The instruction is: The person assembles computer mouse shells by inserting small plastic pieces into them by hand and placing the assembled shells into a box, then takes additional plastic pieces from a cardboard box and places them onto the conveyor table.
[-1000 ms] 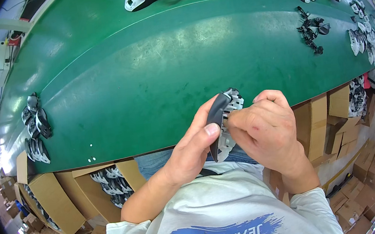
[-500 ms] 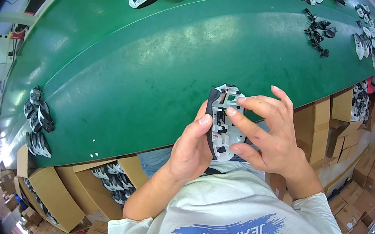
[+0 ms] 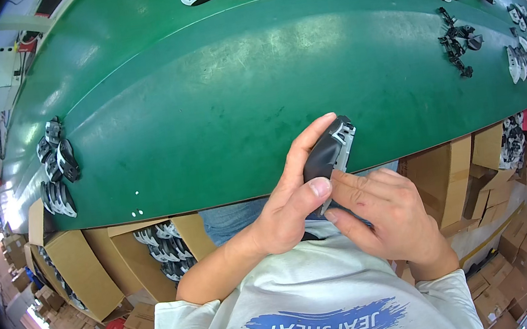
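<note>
At the left of the glossy green desk (image 3: 236, 102) lies a cluster of curved black-and-white plastic shells (image 3: 65, 160). By the desk's near edge, the left hand (image 3: 287, 211) grips a single rounded black-and-white plastic shell (image 3: 324, 158), black face leftward; the right hand (image 3: 388, 207), fingers bent close together, meets its white side. Farther right lie small, irregular black plastic parts (image 3: 456, 47).

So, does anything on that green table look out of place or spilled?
Perhaps the small white bits scattered by the near edge of the green table, left of the left hand: they look like stray scraps, though too small to identify. Nothing else stands out.
</note>
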{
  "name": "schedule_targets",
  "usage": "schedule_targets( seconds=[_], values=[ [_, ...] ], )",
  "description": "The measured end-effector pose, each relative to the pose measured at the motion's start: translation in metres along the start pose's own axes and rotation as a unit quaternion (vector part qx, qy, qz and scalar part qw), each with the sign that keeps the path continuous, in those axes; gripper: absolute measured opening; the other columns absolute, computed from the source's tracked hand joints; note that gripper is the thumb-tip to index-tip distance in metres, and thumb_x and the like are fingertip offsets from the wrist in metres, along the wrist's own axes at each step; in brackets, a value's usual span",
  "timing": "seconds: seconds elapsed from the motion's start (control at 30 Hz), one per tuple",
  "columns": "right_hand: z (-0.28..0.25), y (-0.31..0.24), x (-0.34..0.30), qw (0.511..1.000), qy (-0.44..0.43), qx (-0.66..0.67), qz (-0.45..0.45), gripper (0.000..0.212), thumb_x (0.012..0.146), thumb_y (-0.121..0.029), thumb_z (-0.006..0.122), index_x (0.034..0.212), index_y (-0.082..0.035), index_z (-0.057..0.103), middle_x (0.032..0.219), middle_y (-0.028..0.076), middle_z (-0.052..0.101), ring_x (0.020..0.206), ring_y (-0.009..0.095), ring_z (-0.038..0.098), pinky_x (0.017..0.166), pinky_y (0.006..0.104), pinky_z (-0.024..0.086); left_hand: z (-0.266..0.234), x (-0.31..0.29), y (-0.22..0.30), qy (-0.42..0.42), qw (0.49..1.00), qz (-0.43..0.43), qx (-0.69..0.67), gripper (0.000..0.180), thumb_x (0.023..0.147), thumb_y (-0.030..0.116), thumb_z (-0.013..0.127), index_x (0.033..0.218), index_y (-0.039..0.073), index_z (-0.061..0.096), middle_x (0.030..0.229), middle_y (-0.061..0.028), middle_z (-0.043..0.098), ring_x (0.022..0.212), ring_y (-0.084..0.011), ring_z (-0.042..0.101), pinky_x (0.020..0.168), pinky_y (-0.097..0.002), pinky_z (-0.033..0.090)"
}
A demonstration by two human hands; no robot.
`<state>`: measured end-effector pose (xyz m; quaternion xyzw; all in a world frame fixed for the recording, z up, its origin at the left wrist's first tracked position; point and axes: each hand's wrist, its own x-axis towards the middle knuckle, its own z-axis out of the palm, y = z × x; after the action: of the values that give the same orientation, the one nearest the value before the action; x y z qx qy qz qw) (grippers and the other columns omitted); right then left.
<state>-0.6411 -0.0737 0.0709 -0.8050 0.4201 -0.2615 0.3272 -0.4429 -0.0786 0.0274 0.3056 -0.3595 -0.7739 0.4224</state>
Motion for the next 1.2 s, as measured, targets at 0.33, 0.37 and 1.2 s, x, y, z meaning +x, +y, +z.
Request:
schedule_targets(
  seconds=[0.33, 0.37, 1.2],
  values=[
    [0.000, 0.011, 0.011, 0.998, -0.058, 0.013, -0.016, 0.033, 0.089, -0.019, 0.082, 0.116, -0.003, 0.075, 0.117, 0.011, 0.078, 0.078, 0.019, 0.073, 0.073, 0.0366, 0.052, -0.001, 0.001, -0.005, 0.048, 0.998, 0.023, 0.043, 0.070, 0.112, 0.036, 0.045, 0.166, -0.003, 0.024, 0.159, -0.0154, 0.041, 0.143, -0.0203, 0.042, 0.122, -0.0363, 0.030],
    [0.004, 0.011, 0.012, 0.998, -0.052, 0.003, -0.018, 0.035, 0.089, -0.020, 0.082, 0.118, -0.003, 0.075, 0.118, 0.011, 0.078, 0.078, 0.019, 0.073, 0.075, 0.0365, 0.052, -0.006, 0.002, -0.005, 0.045, 0.997, 0.018, 0.059, 0.071, 0.113, 0.042, 0.043, 0.166, -0.001, 0.024, 0.158, -0.0143, 0.042, 0.142, -0.0192, 0.043, 0.121, -0.0359, 0.032],
    [-0.074, 0.090, -0.018, 0.929, 0.271, -0.016, 0.250, 0.025, 0.102, -0.009, 0.071, 0.123, 0.002, 0.076, 0.113, 0.011, 0.078, 0.103, 0.016, 0.070, 0.094, 0.0309, 0.055, -0.100, -0.074, 0.024, 0.177, 0.959, 0.002, -0.223, 0.095, 0.091, 0.065, 0.065, 0.162, 0.006, 0.039, 0.122, -0.0233, 0.062, 0.098, -0.0369, 0.071, 0.080, -0.0486, 0.064]
  ],
)
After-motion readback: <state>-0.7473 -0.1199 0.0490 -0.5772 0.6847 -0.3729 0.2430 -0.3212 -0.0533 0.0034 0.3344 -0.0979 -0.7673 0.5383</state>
